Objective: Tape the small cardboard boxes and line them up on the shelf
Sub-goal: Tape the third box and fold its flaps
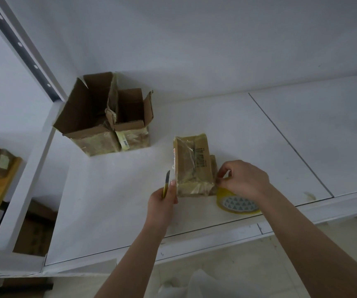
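RISKS. At centre left of the frame, two open boxes [106, 117] stand touching each other on the shelf [216, 117], flaps up and untaped. Judged from this, they could tip or shift if the work near them spreads leftward, since raised flaps catch easily.

At lower centre, the left hand [162, 203] grips a knife [166, 183] with a yellow handle, fingers curled round it, blade pointing up and away, just beside the left face of the box [193, 166]. A slip here could nick the cardboard or the wrapping. The blade also sits near the right hand's working area, so a cut across the tape calls for care.

At right of centre, the right hand [243, 179] pinches something at the near right corner of the box, apparently a tape end (the strip itself is too thin to confirm). The tape roll [236, 202] lies flat under that hand, near the shelf's front edge. A pull on the tape could drag it off.

APPEARANCE. The box is small, brown and closed, lying on the shelf at centre frame, well apart from the open boxes. Its surfaces look glossy and wrinkled, suggesting film or tape already covers it. A printed code shows on top. A red-and-white label edge shows along the left side.
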Available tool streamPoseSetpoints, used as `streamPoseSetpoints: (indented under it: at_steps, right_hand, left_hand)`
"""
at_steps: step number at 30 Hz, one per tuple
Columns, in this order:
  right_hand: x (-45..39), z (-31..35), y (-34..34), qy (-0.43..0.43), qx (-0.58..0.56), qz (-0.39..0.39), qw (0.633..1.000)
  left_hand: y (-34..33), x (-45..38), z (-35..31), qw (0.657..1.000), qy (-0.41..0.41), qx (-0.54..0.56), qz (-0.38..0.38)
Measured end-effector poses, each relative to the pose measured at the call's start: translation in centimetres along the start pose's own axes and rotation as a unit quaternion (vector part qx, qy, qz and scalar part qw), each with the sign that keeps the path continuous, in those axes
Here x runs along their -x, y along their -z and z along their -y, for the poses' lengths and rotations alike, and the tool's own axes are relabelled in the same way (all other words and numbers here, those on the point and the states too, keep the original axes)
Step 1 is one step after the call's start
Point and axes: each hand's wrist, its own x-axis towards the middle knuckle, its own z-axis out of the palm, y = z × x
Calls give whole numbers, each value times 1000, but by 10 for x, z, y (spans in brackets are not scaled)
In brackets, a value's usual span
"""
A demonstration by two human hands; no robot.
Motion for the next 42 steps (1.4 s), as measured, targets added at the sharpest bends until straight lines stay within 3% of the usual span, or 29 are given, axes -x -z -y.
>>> streamPoseSetpoints:
  at_steps: [7, 10, 13, 14, 17, 21, 24, 27, 29, 33, 37, 40, 42]
  right_hand:
    - [-1, 3, 0, -5, -2, -11, 1000]
    - [-1, 1, 2, -7, -17, -8, 1000]
    - [-1, 0, 2, -6, -27, 2, 1000]
    - [-2, 1, 3, -7, -28, 7, 1000]
    - [-3, 1, 4, -7, -31, 20, 999]
    - [-5, -1, 5, -10, -32, 31, 999]
    - [-4, -8, 10, 9, -78, 64, 995]
    - [-2, -24, 25, 23, -196, 120, 973]
    - [-1, -34, 32, 27, -218, 118, 968]
    - [-5, -38, 29, 7, -142, 81, 986]
    - [-5, -34, 29, 6, -87, 81, 993]
    - [0, -40, 31, 23, -177, 76, 981]
    - [4, -43, 31, 27, -204, 60, 977]
  left_hand:
    - [0, 0, -8, 997, 7, -63, 35]
    - [12, -3, -11, 998, 5, -68, 15]
    - [29, -3, -38, 992, -116, 10, -57]
    - [32, -2, -55, 984, -166, 33, -51]
    - [23, -2, -104, 964, -242, 8, 111]
    - [-12, -8, -133, 928, -192, -136, 288]
    - [-27, -18, -125, 933, -170, -188, 257]
    - [-31, -24, -115, 930, -226, -209, 201]
    - [-33, -25, -112, 927, -237, -212, 200]
    - [-33, -26, -110, 919, -249, -227, 206]
    - [-31, -28, -115, 921, -198, -227, 246]
    - [-30, -25, -128, 893, -177, -287, 299]
    - [-30, -21, -140, 852, -190, -363, 328]
